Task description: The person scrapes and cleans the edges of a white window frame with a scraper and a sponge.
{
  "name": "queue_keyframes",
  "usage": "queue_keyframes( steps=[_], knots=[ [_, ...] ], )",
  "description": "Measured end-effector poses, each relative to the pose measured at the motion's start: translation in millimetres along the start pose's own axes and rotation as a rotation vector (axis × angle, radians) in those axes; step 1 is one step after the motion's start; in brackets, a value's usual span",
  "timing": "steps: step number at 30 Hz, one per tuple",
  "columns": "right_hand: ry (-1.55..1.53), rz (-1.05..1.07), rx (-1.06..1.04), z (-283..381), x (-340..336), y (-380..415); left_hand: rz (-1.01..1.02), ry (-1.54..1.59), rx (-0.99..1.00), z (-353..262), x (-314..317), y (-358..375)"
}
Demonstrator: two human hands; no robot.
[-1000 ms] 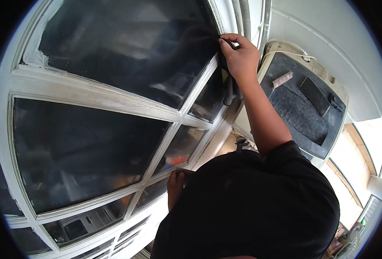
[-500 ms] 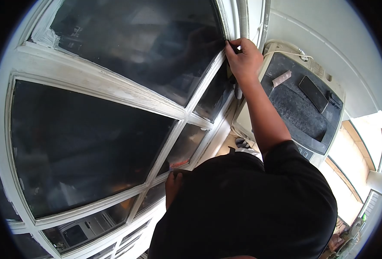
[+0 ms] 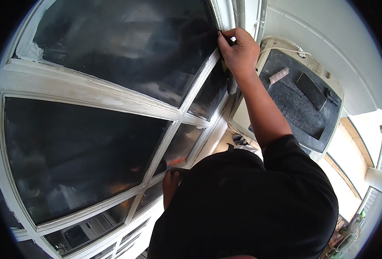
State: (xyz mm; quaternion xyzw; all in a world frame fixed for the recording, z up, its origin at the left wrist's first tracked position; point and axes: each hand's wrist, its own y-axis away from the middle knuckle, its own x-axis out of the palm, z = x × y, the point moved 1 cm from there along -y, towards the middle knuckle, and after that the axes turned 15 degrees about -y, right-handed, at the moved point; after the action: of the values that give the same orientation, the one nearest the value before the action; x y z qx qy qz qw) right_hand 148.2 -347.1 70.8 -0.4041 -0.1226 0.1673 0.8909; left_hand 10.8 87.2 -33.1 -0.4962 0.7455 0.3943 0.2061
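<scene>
A white-framed window point(image 3: 126, 100) with dark glass panes point(image 3: 83, 151) fills the left side. My right hand point(image 3: 239, 49) is closed in a pinch on a small dark object point(image 3: 230, 39), at the right edge of the upper pane, where glass meets frame. What the object is cannot be made out. Lower down, close to my black shirt, my left hand point(image 3: 170, 186) is closed around a dark flat object point(image 3: 180, 171) beside the window frame. My body hides part of that hand. White smears mark the upper pane's left corner.
On the right stands a washing machine point(image 3: 266, 62) with a dark lid, bearing a phone point(image 3: 311, 91) and a pale pink roll point(image 3: 279, 76). A grey ribbed hose point(image 3: 241, 15) runs down by the window. Cluttered objects lie at the lower right.
The view has shifted slightly. My right hand has moved a little up and left along the pane's edge, still pinching the dark object. My left hand stays low by the frame.
</scene>
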Motion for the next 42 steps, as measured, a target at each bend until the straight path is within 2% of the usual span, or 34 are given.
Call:
queue_keyframes(
  steps=[2, 9, 12, 15, 16, 19, 24, 29, 33, 39, 41, 42],
  knots=[
    [0.023, 0.054, 0.054, -2.2, -0.4, 2.8, -0.017, 0.0, 0.029, 2.6, 0.6, -1.4],
    [0.02, 0.046, 0.028, -2.9, 0.0, 1.9, -0.047, 0.074, 0.017, -17.6, 0.7, 5.6],
    [-0.129, 0.026, 0.265, -9.0, -0.2, 7.2, -0.071, 0.087, 0.001, -17.6, 4.7, 5.5],
    [-0.126, 0.086, 0.247, -5.7, -4.8, 16.5, -0.09, 0.075, -0.015, -22.2, 6.6, 6.6],
    [-0.087, 0.142, 0.301, 2.1, -8.0, 19.8, -0.103, 0.064, -0.009, -24.2, 7.2, 8.1],
    [-0.071, 0.268, 0.175, 8.2, -15.8, 27.0, -0.078, 0.024, -0.069, -25.0, 9.6, 9.6],
    [0.183, 0.373, 0.219, 3.6, -19.0, -3.5, -0.048, 0.018, 0.01, -21.6, 10.7, 8.2],
    [0.148, 0.488, 0.166, 27.5, -22.2, 4.9, -0.083, 0.002, -0.033, -37.6, 10.6, 10.1],
    [0.02, 0.614, 0.188, 55.1, -22.6, 27.4, -0.057, 0.031, 0.034, -29.5, 16.6, 5.3],
    [0.038, 0.592, 0.188, 53.6, -23.2, 26.6, -0.081, 0.058, 0.008, -37.7, 13.4, 7.5],
    [0.014, 0.611, 0.318, 48.9, -22.4, 26.9, -0.096, 0.066, 0.003, -31.9, 13.6, 9.8],
    [0.016, 0.612, 0.314, 50.8, -21.9, 28.2, -0.104, 0.066, 0.004, -25.6, 14.6, 11.3]
  ],
)
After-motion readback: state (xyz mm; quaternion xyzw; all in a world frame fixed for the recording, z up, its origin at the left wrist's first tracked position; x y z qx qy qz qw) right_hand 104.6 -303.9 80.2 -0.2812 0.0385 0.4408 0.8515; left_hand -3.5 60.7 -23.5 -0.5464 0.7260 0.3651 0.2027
